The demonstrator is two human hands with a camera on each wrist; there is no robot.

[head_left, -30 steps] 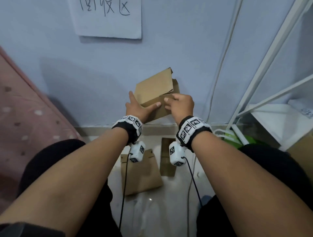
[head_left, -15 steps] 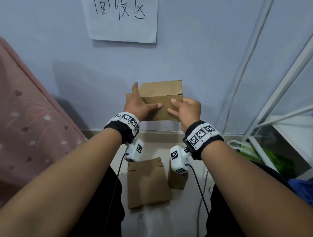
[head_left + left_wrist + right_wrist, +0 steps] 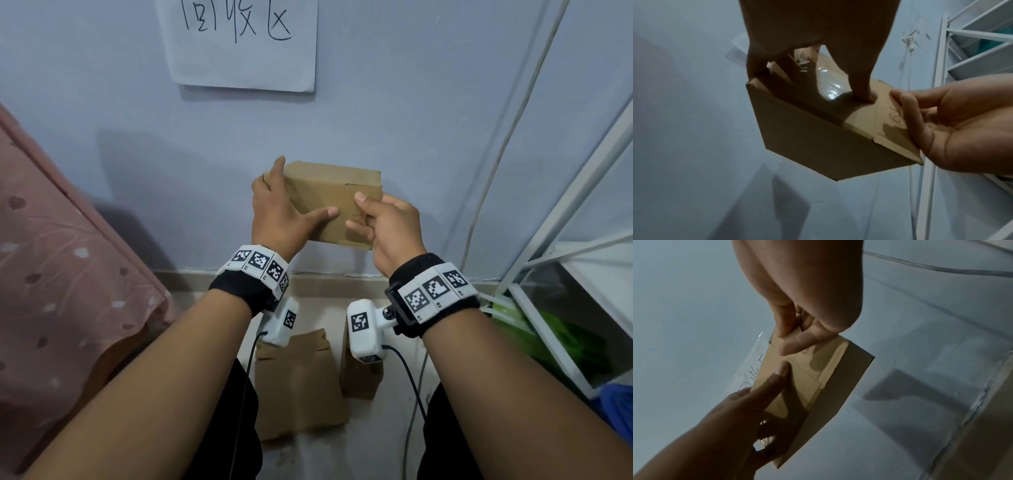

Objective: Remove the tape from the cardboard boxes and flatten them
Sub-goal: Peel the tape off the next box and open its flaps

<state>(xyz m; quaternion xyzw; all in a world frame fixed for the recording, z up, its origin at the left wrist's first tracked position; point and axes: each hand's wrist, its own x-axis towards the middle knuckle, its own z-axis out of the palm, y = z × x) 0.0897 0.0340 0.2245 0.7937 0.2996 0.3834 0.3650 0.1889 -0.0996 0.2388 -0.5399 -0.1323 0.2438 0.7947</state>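
Observation:
I hold a small brown cardboard box [image 3: 339, 202] in the air in front of the wall. My left hand [image 3: 284, 209] grips its left end, fingers behind and thumb laid across the front face. My right hand [image 3: 383, 222] pinches the box at its right edge between thumb and forefinger. In the left wrist view the box [image 3: 818, 138] has a shiny strip of clear tape [image 3: 828, 84] on its top face beside my thumb. The right wrist view has my fingertips [image 3: 793, 340] pinching one corner of the box [image 3: 818, 386], with a tape band along its face.
Two flattened cardboard pieces [image 3: 298, 383] [image 3: 359, 377] lie on the floor between my knees. A pink bedcover [image 3: 68, 274] is at the left and a white metal rack [image 3: 565, 240] at the right, with a green bag [image 3: 548, 329] under it. A paper sign [image 3: 239, 41] hangs on the wall.
The box has turned from tilted, with a flap up, to level and closed-looking. My right hand has slid from the front middle to the right edge.

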